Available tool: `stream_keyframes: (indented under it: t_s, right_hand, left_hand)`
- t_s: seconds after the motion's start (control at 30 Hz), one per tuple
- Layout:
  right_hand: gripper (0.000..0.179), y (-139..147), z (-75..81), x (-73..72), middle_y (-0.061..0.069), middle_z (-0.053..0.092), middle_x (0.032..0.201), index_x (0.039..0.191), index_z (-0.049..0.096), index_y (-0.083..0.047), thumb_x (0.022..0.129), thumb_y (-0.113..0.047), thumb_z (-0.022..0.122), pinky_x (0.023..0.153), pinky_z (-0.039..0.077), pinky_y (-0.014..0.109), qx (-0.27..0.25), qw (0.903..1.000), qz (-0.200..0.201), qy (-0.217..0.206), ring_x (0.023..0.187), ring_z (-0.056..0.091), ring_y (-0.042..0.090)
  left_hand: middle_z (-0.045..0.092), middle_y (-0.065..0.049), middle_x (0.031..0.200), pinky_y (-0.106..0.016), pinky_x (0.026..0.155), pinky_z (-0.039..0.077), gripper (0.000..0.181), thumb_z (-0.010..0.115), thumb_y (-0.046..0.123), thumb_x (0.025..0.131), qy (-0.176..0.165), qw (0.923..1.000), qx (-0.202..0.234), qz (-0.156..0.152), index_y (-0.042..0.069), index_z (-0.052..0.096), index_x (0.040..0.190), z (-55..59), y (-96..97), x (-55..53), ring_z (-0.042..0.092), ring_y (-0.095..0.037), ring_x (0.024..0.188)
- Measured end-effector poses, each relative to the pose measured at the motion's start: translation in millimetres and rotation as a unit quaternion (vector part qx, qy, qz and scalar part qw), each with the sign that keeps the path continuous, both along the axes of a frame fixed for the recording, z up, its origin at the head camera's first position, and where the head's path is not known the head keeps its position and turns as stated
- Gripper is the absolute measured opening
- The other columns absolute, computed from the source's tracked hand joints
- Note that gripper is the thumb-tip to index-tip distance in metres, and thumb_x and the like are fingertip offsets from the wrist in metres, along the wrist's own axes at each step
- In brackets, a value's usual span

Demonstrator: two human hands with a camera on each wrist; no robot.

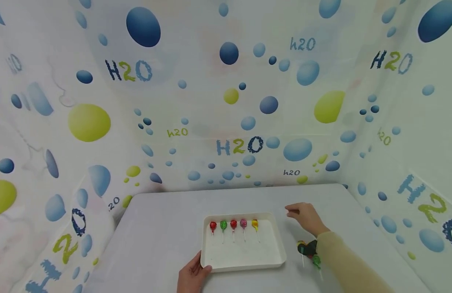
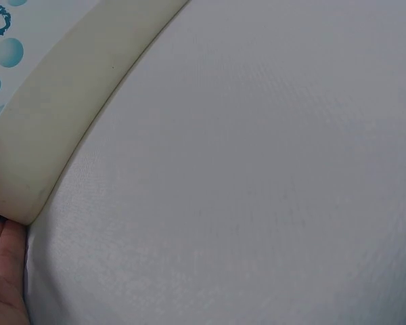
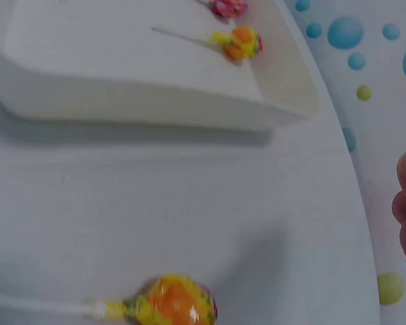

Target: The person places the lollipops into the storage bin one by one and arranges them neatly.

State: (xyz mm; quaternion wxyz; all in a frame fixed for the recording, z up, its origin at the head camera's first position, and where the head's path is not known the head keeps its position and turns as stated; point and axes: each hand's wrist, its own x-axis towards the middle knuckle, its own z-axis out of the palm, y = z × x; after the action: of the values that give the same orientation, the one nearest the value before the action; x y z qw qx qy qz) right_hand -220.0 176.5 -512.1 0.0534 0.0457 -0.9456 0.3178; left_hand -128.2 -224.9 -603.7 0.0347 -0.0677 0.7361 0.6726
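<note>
The left hand (image 1: 192, 274) pinches the white tray (image 1: 244, 254) by its near-left corner, five lollipops (image 1: 233, 224) lie inside in a row beyond those fingers, and further right the right hand (image 1: 306, 216), loosely bent fingers empty, hovers beyond loose lollipops (image 1: 316, 261) on the tabletop (image 1: 167, 228).

The tray (image 1: 248, 256) looked like smooth plastic with a low sheen. Inside it, the lollipop wrappers (image 1: 233, 224) looked glossy and filmy. Right of the tray, a yellow-and-orange lollipop (image 3: 176, 305) shone, its stick (image 3: 40, 303) smooth. Beneath the tray lay finely textured, faintly glossy sheeting (image 2: 223, 169); right of it, the sleeve (image 1: 347, 260) was matt cloth.
</note>
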Motion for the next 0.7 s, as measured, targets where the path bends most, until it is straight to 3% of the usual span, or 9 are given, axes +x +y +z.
stream_keyframes:
  t_s: [0.17,0.33,0.6,0.7]
  right_hand:
    - [0.028,38,-0.7,12.3,0.018,0.075,0.119,0.123,0.073,-0.001,0.096,-0.008,0.071,0.093,0.064,0.047,-0.005,0.9992,-0.017,-0.037,0.105,0.072,0.031]
    - [0.026,54,-9.8,22.9,0.014,0.076,0.113,0.119,0.076,-0.003,0.094,-0.010,0.073,0.092,0.064,0.044,-0.009,0.9968,-0.023,-0.077,0.102,0.071,0.027]
    - [0.025,54,-25.7,14.4,0.005,0.077,0.108,0.111,0.079,-0.007,0.088,-0.015,0.080,0.090,0.065,0.042,0.009,0.9880,0.014,-0.154,0.097,0.071,0.019]
    - [0.026,55,-30.2,9.0,0.004,0.078,0.107,0.108,0.080,-0.007,0.085,-0.016,0.083,0.093,0.063,0.044,0.028,0.9859,0.027,-0.163,0.101,0.071,0.020]
  left_hand:
    - [0.045,-0.038,0.148,-0.027,0.097,0.060,0.079,0.084,0.016,0.085,0.001,1.0000,-0.004,0.008,-0.016,0.043,0.145,1.6,5.2,-2.1,0.044,-0.049,0.140]
    - [0.043,-0.038,0.149,-0.029,0.098,0.059,0.081,0.084,0.018,0.086,-0.009,0.9998,-0.012,0.011,-0.016,0.042,0.146,2.6,9.4,-5.4,0.043,-0.049,0.140]
    - [0.042,-0.039,0.149,-0.031,0.099,0.059,0.082,0.083,0.018,0.086,-0.016,0.9995,-0.015,0.022,-0.017,0.040,0.147,3.5,18.4,-13.7,0.042,-0.050,0.141]
    - [0.042,-0.039,0.149,-0.031,0.098,0.059,0.081,0.083,0.016,0.086,-0.018,0.9992,-0.017,0.030,-0.017,0.041,0.146,3.0,23.6,-16.4,0.043,-0.050,0.140]
